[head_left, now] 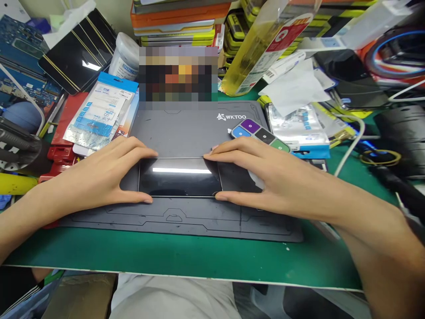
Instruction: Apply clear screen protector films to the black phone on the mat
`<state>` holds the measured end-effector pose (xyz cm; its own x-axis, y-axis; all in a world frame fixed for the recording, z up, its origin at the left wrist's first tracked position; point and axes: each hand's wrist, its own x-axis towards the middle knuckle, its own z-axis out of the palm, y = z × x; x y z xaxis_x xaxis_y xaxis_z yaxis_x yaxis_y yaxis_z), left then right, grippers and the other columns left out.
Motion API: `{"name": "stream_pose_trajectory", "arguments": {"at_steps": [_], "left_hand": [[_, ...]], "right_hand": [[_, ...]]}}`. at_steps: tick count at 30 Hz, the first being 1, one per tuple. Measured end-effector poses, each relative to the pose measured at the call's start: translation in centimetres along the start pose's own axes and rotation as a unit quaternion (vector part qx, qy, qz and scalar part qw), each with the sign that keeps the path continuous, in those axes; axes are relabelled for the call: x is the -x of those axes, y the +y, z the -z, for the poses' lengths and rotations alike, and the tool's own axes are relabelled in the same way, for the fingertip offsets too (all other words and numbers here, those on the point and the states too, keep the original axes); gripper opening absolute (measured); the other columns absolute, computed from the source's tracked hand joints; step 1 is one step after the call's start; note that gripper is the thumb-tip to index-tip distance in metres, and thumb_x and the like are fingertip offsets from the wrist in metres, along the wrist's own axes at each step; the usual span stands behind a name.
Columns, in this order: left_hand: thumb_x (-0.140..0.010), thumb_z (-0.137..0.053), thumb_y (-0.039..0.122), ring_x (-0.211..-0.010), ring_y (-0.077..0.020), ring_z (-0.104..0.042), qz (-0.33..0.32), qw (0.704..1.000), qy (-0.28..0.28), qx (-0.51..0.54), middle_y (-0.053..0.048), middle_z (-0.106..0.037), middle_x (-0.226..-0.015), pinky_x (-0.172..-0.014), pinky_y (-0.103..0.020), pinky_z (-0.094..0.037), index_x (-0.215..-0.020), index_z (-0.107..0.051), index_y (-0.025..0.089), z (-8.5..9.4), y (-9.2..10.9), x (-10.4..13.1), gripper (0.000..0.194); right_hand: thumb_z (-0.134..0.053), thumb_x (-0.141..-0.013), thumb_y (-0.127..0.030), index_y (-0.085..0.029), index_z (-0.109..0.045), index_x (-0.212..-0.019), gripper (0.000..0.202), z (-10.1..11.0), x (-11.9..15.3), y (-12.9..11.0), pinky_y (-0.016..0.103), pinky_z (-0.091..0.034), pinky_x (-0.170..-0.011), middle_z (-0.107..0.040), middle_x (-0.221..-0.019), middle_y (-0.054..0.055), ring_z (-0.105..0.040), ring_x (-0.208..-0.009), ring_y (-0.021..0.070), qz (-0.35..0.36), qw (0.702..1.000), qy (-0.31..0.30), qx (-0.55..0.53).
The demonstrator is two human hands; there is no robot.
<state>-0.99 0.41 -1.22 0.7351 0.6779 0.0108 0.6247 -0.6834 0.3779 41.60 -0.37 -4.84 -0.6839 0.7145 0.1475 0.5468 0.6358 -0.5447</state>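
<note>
A black phone-like panel [179, 180] with a shiny face and a bright light reflection lies lengthwise on the dark grey mat [186, 217]. My left hand [116, 170] grips its left end, thumb at the near edge and fingers at the far edge. At the right end my right hand [249, 173] holds it the same way. Partly beneath my right hand is another dark flat item [234, 177]. A card with purple, blue, black and green squares [250, 126] rests just beyond that hand.
A tall bottle of yellow liquid [252, 57] leans behind the mat. Blue and white packets [101, 108] and a white tub [124, 57] stand at the back left. More packets [299, 128] and a pale cable [353, 141] lie on the right.
</note>
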Motion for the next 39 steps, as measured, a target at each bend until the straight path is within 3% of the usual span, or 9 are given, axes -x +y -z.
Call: {"name": "stream_pose_trajectory", "arguments": {"at_steps": [2, 7, 13, 19, 23, 27, 31, 36, 39], "left_hand": [[-0.120, -0.066, 0.100, -0.150, -0.0417, -0.076, 0.009, 1.000, -0.003, 0.016, -0.013, -0.080, -0.152, -0.148, -0.064, -0.055, -0.165, -0.076, 0.030, 0.1, -0.1, -0.2, 0.084], [-0.119, -0.067, 0.100, -0.139, -0.0427, -0.080, 0.017, 1.000, -0.001, 0.023, -0.016, -0.083, -0.152, -0.120, -0.058, -0.070, -0.180, -0.070, 0.034, 0.1, -0.4, -0.3, 0.090], [-0.122, -0.061, 0.099, -0.133, -0.0419, -0.084, -0.004, 1.000, 0.007, -0.015, -0.013, -0.083, -0.145, -0.112, -0.057, -0.073, -0.181, -0.066, 0.038, 0.0, -0.6, -0.2, 0.085], [-0.125, -0.054, 0.097, -0.134, -0.0409, -0.085, -0.025, 0.997, 0.008, -0.066, -0.015, -0.081, -0.147, -0.117, -0.060, -0.077, -0.188, -0.062, 0.036, -0.2, -1.0, 0.1, 0.088], [-0.125, -0.057, 0.094, -0.146, -0.0412, -0.081, -0.027, 0.995, 0.005, -0.094, -0.012, -0.077, -0.163, -0.131, -0.064, -0.073, -0.187, -0.064, 0.031, -0.4, -1.3, 0.2, 0.089], [-0.122, -0.062, 0.098, -0.146, -0.0442, -0.082, -0.020, 0.997, 0.010, -0.072, -0.016, -0.080, -0.161, -0.133, -0.067, -0.071, -0.181, -0.072, 0.034, -0.6, -1.6, 0.4, 0.088], [-0.119, -0.059, 0.103, -0.146, -0.0419, -0.082, -0.010, 0.997, 0.013, -0.071, -0.010, -0.079, -0.162, -0.135, -0.063, -0.071, -0.181, -0.071, 0.040, -0.6, -1.8, 0.4, 0.089], [-0.120, -0.054, 0.105, -0.148, -0.0421, -0.080, -0.028, 0.997, 0.003, -0.076, -0.012, -0.076, -0.164, -0.133, -0.070, -0.072, -0.181, -0.068, 0.036, -0.6, -2.2, 0.2, 0.093], [-0.122, -0.060, 0.098, -0.152, -0.0415, -0.076, -0.026, 0.998, -0.017, -0.054, -0.007, -0.072, -0.168, -0.143, -0.076, -0.065, -0.180, -0.070, 0.030, -0.5, -2.5, -0.1, 0.090]], "right_hand": [[-0.076, -0.122, -0.078, -0.039, -0.078, -0.175, 0.067, 0.1, -0.1, -0.1, 0.080, -0.074, -0.127, -0.083, -0.167, 0.016, -0.084, -0.150, 0.0521, -0.002, 1.000, -0.002, 0.001], [-0.081, -0.120, -0.070, -0.028, -0.082, -0.172, 0.066, 0.4, -0.5, -0.5, 0.078, -0.071, -0.128, -0.084, -0.166, 0.022, -0.084, -0.149, 0.0516, -0.005, 1.000, -0.009, -0.008], [-0.087, -0.119, -0.064, -0.021, -0.083, -0.169, 0.066, 0.6, -0.7, -0.7, 0.068, -0.072, -0.128, -0.084, -0.165, 0.024, -0.083, -0.149, 0.0475, 0.009, 1.000, 0.000, 0.004], [-0.086, -0.120, -0.062, -0.022, -0.082, -0.169, 0.064, 0.6, -0.8, -1.1, 0.067, -0.072, -0.128, -0.085, -0.164, 0.023, -0.084, -0.148, 0.0465, 0.012, 1.000, -0.003, 0.015], [-0.086, -0.120, -0.061, -0.025, -0.082, -0.168, 0.061, 0.6, -0.9, -1.2, 0.066, -0.073, -0.125, -0.085, -0.163, 0.022, -0.084, -0.147, 0.0466, 0.013, 1.000, 0.000, 0.027], [-0.084, -0.122, -0.060, -0.022, -0.082, -0.167, 0.060, 0.6, -0.9, -1.4, 0.064, -0.074, -0.124, -0.085, -0.162, 0.023, -0.085, -0.146, 0.0462, 0.018, 0.999, -0.003, 0.043], [-0.082, -0.123, -0.059, -0.019, -0.081, -0.168, 0.061, 0.6, -0.8, -1.5, 0.064, -0.072, -0.127, -0.084, -0.163, 0.024, -0.084, -0.147, 0.0457, 0.023, 0.998, -0.002, 0.050], [-0.084, -0.122, -0.067, -0.022, -0.081, -0.170, 0.066, 0.7, -0.9, -1.1, 0.067, -0.071, -0.129, -0.085, -0.165, 0.023, -0.083, -0.149, 0.0471, 0.021, 0.999, -0.005, 0.039], [-0.084, -0.121, -0.073, -0.021, -0.082, -0.169, 0.071, 0.7, -1.1, -0.9, 0.065, -0.071, -0.129, -0.085, -0.163, 0.024, -0.083, -0.148, 0.0463, 0.022, 0.999, -0.006, 0.035]]}}
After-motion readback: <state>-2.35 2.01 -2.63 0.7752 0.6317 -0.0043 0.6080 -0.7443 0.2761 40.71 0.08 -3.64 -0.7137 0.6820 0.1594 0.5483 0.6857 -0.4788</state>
